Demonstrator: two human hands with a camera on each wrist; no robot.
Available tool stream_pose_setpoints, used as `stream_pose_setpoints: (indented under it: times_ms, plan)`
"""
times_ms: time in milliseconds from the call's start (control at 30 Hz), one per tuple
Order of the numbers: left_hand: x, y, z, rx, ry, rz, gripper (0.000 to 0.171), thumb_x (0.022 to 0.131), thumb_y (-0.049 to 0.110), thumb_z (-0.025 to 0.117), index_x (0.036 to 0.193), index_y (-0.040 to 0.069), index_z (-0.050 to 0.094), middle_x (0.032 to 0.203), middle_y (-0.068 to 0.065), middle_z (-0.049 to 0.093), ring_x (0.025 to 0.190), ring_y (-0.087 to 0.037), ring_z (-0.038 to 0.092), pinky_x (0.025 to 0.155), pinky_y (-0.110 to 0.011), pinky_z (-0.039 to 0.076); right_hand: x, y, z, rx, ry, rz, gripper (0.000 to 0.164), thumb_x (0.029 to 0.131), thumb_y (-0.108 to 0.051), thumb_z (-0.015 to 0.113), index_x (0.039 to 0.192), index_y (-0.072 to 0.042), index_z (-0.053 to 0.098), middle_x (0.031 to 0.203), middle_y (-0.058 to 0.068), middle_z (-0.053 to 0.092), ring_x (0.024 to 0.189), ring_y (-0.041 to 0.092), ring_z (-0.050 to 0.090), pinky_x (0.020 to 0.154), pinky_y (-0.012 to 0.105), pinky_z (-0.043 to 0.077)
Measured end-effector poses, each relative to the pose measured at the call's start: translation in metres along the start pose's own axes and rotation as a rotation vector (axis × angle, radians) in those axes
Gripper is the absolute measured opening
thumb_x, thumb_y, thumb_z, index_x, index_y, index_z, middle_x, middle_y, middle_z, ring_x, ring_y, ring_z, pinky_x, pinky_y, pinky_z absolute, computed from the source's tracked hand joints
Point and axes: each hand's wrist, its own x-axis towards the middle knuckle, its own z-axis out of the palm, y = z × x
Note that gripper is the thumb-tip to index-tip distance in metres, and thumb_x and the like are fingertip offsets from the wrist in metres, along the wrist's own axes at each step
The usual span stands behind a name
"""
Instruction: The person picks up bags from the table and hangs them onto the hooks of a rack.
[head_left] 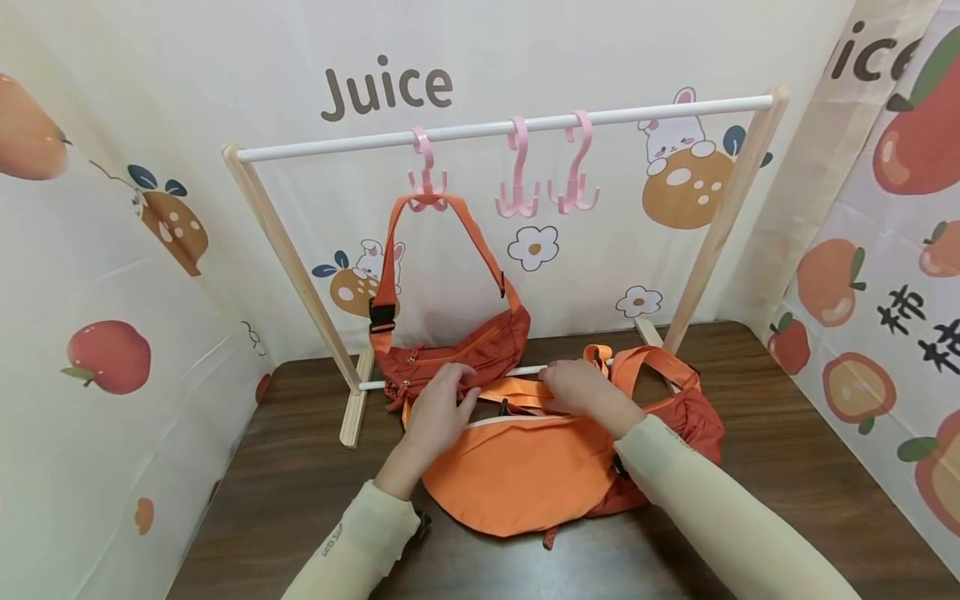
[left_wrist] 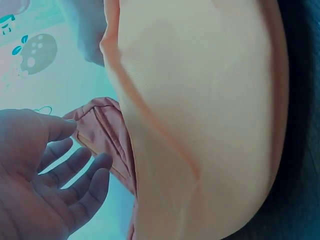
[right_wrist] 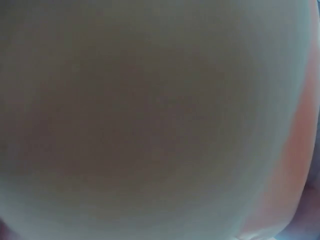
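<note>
An orange waist bag [head_left: 525, 475] lies on the table with its plain back panel facing up. My left hand [head_left: 438, 408] is at its upper left edge; in the left wrist view this hand [left_wrist: 60, 175] has loosely bent fingers with nothing between them, beside the bag's pale-looking panel [left_wrist: 210, 100]. My right hand [head_left: 581, 387] is over the strap [head_left: 517, 389] at the bag's upper right, its fingertips partly hidden. Blurred fabric [right_wrist: 150, 115] fills most of the right wrist view. Behind my left hand, a red-orange waist bag [head_left: 457, 350] hangs by its strap from a pink hook [head_left: 426, 171].
A rack with a white bar [head_left: 322, 147] and wooden legs stands at the table's back. Two more pink hooks, one left [head_left: 517, 175] and one right [head_left: 575, 171], hang from it. Another red bag [head_left: 693, 421] lies at the right on the brown table [head_left: 255, 517].
</note>
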Motion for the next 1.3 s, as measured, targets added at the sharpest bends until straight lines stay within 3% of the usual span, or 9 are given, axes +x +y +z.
stream_pose_setpoints:
  times_ms: [233, 500, 600, 800, 933, 1033, 1167, 1300]
  plan:
    - [0.001, 0.001, 0.002, -0.004, -0.003, 0.008, 0.024, 0.103, 0.021, 0.073, 0.126, 0.013, 0.067, 0.11, 0.002, 0.062, 0.082, -0.011, 0.06, 0.071, -0.033, 0.053, 0.007, -0.005, -0.002, -0.058, 0.016, -0.08, 0.019, 0.094, -0.034, 0.08, 0.091, -0.018, 0.07, 0.086, 0.001, 0.067, 0.081, 0.024, 0.067, 0.073, 0.045, 0.058]
    - [-0.001, -0.002, 0.007, -0.009, 0.003, 0.035, 0.024, 0.103, 0.019, 0.073, 0.125, 0.01, 0.068, 0.11, 0.0, 0.063, 0.084, -0.015, 0.064, 0.071, -0.033, 0.053, 0.018, -0.013, -0.001, -0.123, 0.041, -0.15, 0.015, 0.094, -0.026, 0.08, 0.086, -0.017, 0.07, 0.083, 0.004, 0.067, 0.075, 0.026, 0.067, 0.072, 0.046, 0.059]
    - [-0.001, -0.002, 0.008, -0.007, 0.007, 0.039, 0.024, 0.103, 0.019, 0.074, 0.124, 0.01, 0.068, 0.109, 0.001, 0.063, 0.082, -0.012, 0.062, 0.071, -0.032, 0.053, 0.021, -0.014, 0.002, -0.14, 0.035, -0.142, 0.01, 0.097, -0.019, 0.076, 0.087, -0.017, 0.073, 0.082, 0.003, 0.068, 0.073, 0.025, 0.067, 0.069, 0.044, 0.059]
    - [-0.002, -0.001, 0.008, 0.002, -0.019, 0.02, 0.023, 0.104, 0.02, 0.072, 0.125, 0.011, 0.068, 0.109, 0.001, 0.063, 0.081, -0.01, 0.06, 0.07, -0.031, 0.053, 0.02, -0.013, 0.004, -0.153, 0.011, -0.087, 0.018, 0.105, -0.007, 0.064, 0.096, -0.017, 0.076, 0.085, 0.004, 0.07, 0.075, 0.025, 0.068, 0.068, 0.044, 0.06]
    - [-0.003, 0.0, 0.009, 0.013, -0.046, 0.001, 0.026, 0.104, 0.022, 0.072, 0.126, 0.011, 0.068, 0.111, 0.0, 0.063, 0.083, -0.012, 0.061, 0.072, -0.034, 0.054, 0.015, -0.012, 0.003, -0.11, 0.016, -0.053, 0.016, 0.106, -0.009, 0.062, 0.103, -0.018, 0.075, 0.085, 0.004, 0.068, 0.075, 0.025, 0.068, 0.066, 0.045, 0.059]
    - [-0.002, 0.0, 0.01, 0.025, -0.052, 0.013, 0.029, 0.102, 0.023, 0.075, 0.127, 0.012, 0.067, 0.115, -0.001, 0.063, 0.094, -0.017, 0.064, 0.08, -0.039, 0.057, 0.009, -0.014, -0.001, -0.1, 0.066, -0.082, 0.011, 0.103, -0.013, 0.066, 0.109, -0.018, 0.074, 0.086, 0.004, 0.068, 0.075, 0.025, 0.068, 0.065, 0.045, 0.059]
    - [0.001, -0.001, 0.012, 0.058, -0.073, 0.049, 0.038, 0.098, 0.026, 0.08, 0.131, 0.014, 0.066, 0.122, -0.002, 0.062, 0.112, -0.022, 0.062, 0.096, -0.045, 0.055, -0.002, -0.018, -0.007, -0.133, 0.196, -0.178, 0.012, 0.1, -0.014, 0.071, 0.112, -0.016, 0.073, 0.086, 0.005, 0.068, 0.074, 0.025, 0.069, 0.063, 0.042, 0.058]
    - [0.004, -0.004, 0.017, 0.106, -0.104, 0.082, 0.045, 0.097, 0.028, 0.082, 0.137, 0.015, 0.066, 0.126, -0.003, 0.061, 0.113, -0.024, 0.059, 0.099, -0.046, 0.052, -0.011, -0.022, -0.009, -0.165, 0.331, -0.238, 0.012, 0.098, -0.013, 0.074, 0.11, -0.016, 0.073, 0.085, 0.005, 0.065, 0.072, 0.024, 0.066, 0.058, 0.039, 0.056]
